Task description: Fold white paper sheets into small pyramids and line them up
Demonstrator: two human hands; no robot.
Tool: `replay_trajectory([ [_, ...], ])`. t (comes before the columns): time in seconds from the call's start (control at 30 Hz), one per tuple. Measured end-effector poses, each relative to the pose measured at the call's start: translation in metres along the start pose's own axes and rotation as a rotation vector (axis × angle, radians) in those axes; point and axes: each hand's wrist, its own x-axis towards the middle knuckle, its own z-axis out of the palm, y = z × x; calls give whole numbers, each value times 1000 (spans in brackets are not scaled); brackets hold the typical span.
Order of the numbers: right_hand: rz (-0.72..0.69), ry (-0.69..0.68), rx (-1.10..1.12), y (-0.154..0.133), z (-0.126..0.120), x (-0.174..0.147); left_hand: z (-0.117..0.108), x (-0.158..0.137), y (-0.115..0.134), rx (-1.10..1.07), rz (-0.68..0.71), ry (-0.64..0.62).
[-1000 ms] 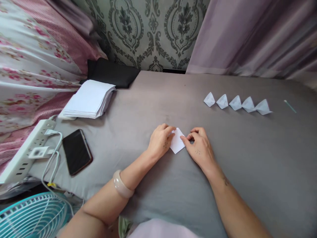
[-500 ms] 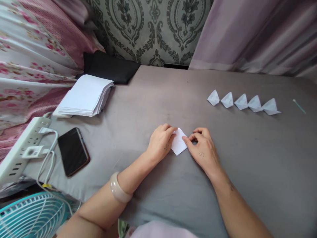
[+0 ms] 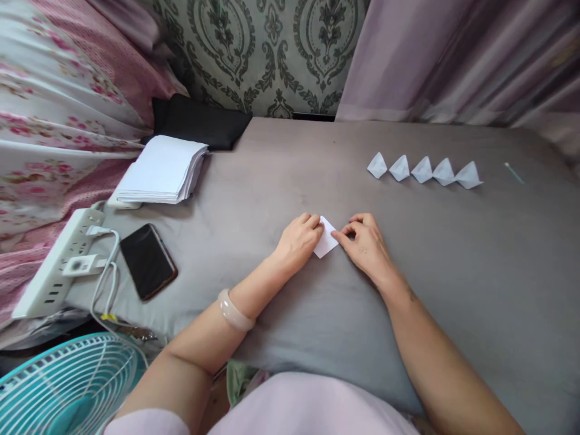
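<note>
A small folded white paper lies on the grey cloth surface in front of me, turned so a corner points toward me. My left hand grips its left side, with the fingers curled over the upper left edge. On the opposite side, my right hand pinches the right corner between thumb and forefinger. Part of the paper is hidden under the left fingers. Farther back on the right stands a row of several folded white paper pieces, pointed at the top.
At the left lie a stack of white paper, a black folded cloth and a dark phone. Beside them are a white power strip with cables and a turquoise fan. A thin green stick lies far right.
The view has shifted, so the whole scene sits slightly differently in the picture. Both hands keep their hold on the folded paper, and the left fingers look more curled over its edge.
</note>
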Motion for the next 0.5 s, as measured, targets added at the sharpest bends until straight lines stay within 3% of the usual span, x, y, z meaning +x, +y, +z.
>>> replay_trajectory([
  [0.17,45,-10,37,12,-10,3,-4,-3,4,66,-4,-31],
  [0.33,83,69,295,8,-15,5,-1,-9,16,112,-26,-42],
  [0.4,15,85,352,-1,-12,3,1,-12,21,119,-32,-26],
  [0.5,-140,2,253,-15,-5,-3,1,-17,22,68,-31,-13],
])
